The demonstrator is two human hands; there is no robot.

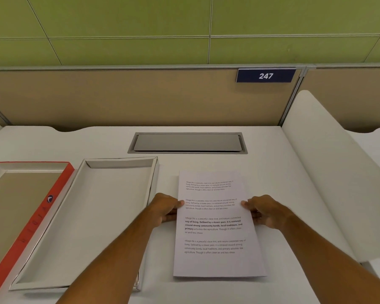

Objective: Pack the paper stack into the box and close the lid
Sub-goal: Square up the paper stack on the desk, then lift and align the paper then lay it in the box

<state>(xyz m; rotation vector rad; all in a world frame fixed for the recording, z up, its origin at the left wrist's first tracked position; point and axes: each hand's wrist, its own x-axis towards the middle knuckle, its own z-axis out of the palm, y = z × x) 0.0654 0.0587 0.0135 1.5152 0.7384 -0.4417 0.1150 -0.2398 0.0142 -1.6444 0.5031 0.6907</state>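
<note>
A white paper stack (215, 235) with printed paragraphs lies on the desk right of centre. My left hand (166, 208) grips its left edge, thumb on top and fingers under the sheets. On the opposite edge my right hand (264, 210) holds it the same way. Left of the stack lies an open white box (92, 218), shallow and empty. Its lid (42, 218), red-sided and turned inside up, rests at the far left, beside the box.
A grey cable hatch (187, 142) is set into the white desk (272, 163) behind the stack. A white side partition (329, 172) rises on the right. A beige back panel carries a blue plate (266, 75) reading 247.
</note>
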